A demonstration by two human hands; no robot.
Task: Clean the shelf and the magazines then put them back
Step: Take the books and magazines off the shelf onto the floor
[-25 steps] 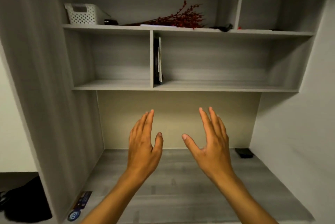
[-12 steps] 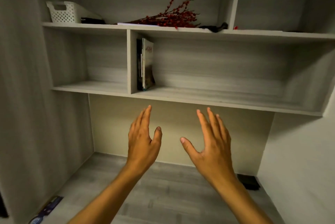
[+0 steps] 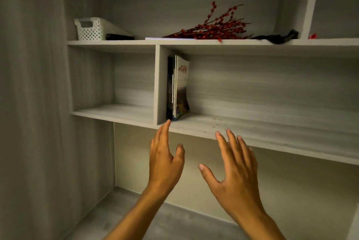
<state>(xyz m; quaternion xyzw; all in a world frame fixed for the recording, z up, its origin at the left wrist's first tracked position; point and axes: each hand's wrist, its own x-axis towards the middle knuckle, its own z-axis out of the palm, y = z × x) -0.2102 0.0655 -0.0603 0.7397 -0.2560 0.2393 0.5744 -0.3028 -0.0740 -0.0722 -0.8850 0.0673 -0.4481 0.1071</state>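
The magazines (image 3: 177,88) are standing upright on the shelf (image 3: 252,132), leaning against the divider (image 3: 160,84) at about 12 o'clock from the left hand (image 3: 165,159). Both hands are reaching up with fingers straight and spread, holding nothing; the right hand (image 3: 235,173) is sitting at 3 o'clock of the left. The stack is looking thin, light and floppy, with glossy, likely slippery covers, so pinching all spines together near the bottom edge seems the safest hold.
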